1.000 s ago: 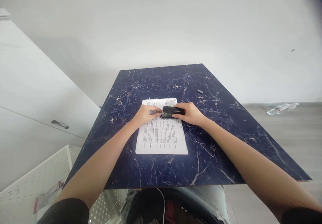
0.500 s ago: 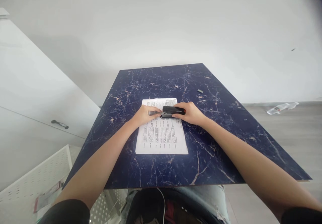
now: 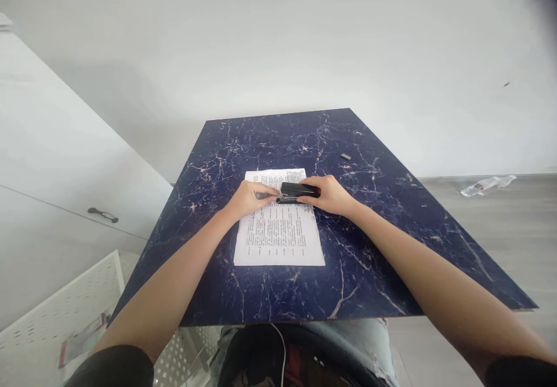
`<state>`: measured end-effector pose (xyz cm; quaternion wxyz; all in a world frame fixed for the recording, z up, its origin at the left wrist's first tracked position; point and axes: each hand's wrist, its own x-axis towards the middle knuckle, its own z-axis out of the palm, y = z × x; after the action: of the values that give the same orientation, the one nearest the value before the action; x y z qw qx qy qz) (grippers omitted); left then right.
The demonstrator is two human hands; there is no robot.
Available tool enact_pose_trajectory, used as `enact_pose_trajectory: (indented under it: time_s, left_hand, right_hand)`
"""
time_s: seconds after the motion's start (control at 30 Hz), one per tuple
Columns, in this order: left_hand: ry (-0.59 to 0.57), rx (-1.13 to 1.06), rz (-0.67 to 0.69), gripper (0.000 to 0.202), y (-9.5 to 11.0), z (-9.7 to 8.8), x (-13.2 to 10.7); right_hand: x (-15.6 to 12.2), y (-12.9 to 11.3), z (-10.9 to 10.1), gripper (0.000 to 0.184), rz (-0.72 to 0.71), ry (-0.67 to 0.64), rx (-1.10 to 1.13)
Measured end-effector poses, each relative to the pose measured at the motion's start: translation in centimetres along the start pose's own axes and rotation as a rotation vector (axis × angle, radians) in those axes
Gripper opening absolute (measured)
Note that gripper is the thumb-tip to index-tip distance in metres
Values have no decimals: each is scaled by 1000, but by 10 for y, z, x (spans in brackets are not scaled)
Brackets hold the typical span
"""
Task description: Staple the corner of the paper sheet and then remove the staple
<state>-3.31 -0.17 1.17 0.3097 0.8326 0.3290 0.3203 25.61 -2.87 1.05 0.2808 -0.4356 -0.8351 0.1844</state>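
A black stapler (image 3: 296, 190) lies crosswise over printed paper (image 3: 278, 230) on the table, its front end pointing left. My right hand (image 3: 328, 194) grips the back end, with a small red spot showing beside the fingers. The fingertips of my left hand (image 3: 252, 197) close on the stapler's front end; whether they also pinch something small there cannot be seen. A strip of metal shows between the stapler's upper and lower parts.
The blue marbled table (image 3: 270, 143) stands against a white wall. A small grey block, perhaps a staple strip (image 3: 346, 156), lies beyond the right hand. Clear plastic packaging (image 3: 487, 185) is on the floor at right. A white perforated rack (image 3: 78, 294) stands at lower left.
Both hands and the stapler keep nearly the same position. The whole view has shifted very slightly.
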Motion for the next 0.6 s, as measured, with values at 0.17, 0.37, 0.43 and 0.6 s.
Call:
enact_pose_trajectory:
  time_s: [0.17,0.37,0.43,0.6]
  left_hand:
    - [-116,29,38,25,-8,-10,-1]
    - [-304,-120,-37,48,-19,-27,-4]
    - [-292,-138,-66,46,-19,-27,-4]
    - [-247,-138,-51,42,-13,-23,-3]
  right_hand:
    - [0,0,-1,28,-1,-6,4]
    - [-1,-4,-3,29,-4,-42,114]
    - [-1,-6,-3,30,-3,-60,143]
    - [-2,-8,-2,30,7,-46,149]
